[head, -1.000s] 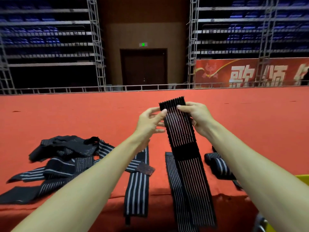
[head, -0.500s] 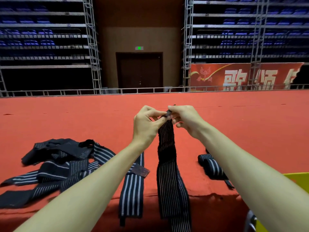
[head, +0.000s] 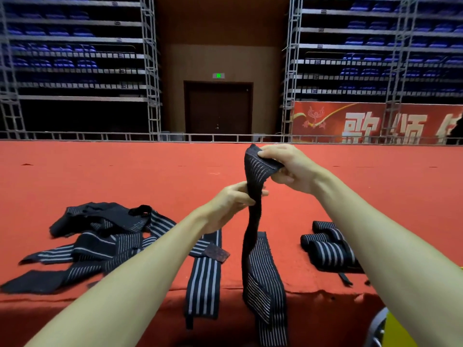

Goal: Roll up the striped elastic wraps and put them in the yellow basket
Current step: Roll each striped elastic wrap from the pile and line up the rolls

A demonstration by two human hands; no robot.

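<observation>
While the right hand (head: pixel 288 169) pinches the top end of the striped elastic wrap (head: pixel 253 221) and the left hand (head: pixel 229 204) grips it lower down, its tail drapes over the tabletop (head: pixel 125 176) front edge. The interior of the yellow basket (head: pixel 400 333) is out of view.

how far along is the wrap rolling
Done: rolled wraps lie on the red carpet, not yet in the yellow basket. In hand: the right hand pinches the top of the held wrap, the left hand grips it below; no roll visible yet. Left: a flat wrap and the tangled pile.
</observation>
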